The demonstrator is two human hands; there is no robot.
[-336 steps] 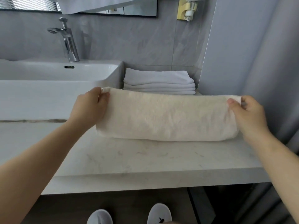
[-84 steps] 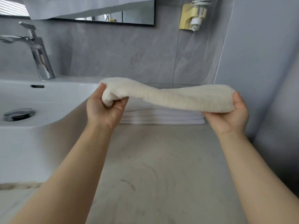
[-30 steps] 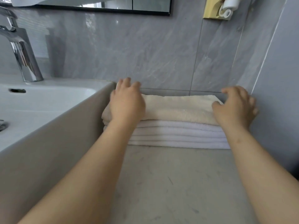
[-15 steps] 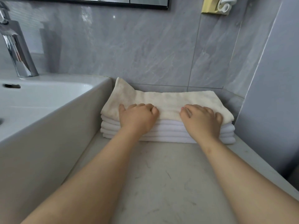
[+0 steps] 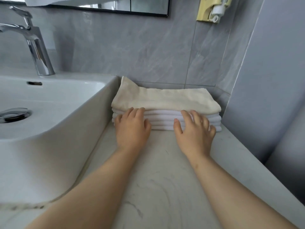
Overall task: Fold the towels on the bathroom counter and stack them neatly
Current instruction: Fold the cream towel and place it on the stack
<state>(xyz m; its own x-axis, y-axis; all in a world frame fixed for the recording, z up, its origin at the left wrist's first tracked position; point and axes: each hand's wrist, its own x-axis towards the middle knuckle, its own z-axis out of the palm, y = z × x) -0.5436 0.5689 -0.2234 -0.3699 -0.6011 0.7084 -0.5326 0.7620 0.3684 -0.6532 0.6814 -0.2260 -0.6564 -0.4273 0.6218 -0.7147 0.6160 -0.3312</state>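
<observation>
A folded cream towel [image 5: 165, 99] lies on top of a stack of folded white towels [image 5: 162, 120] at the back of the marble counter [image 5: 158, 187], against the grey tiled wall. Its back left corner sticks up against the basin. My left hand [image 5: 132, 128] is in front of the stack's left end, fingertips touching the front edge of the towels. My right hand [image 5: 195, 129] is spread in front of the right half, fingers relaxed against the white layers. Neither hand grips anything.
A white basin [image 5: 54, 109] with a chrome tap [image 5: 35, 47] and drain [image 5: 14, 114] borders the stack on the left. A grey wall panel [image 5: 267, 80] closes the right side. A yellow wall holder [image 5: 211, 9] and a mirror [image 5: 132, 5] hang above.
Both hands have slid back off the top of the cream towel to the front face of the stack. The cream towel now lies flat on the white pile.
</observation>
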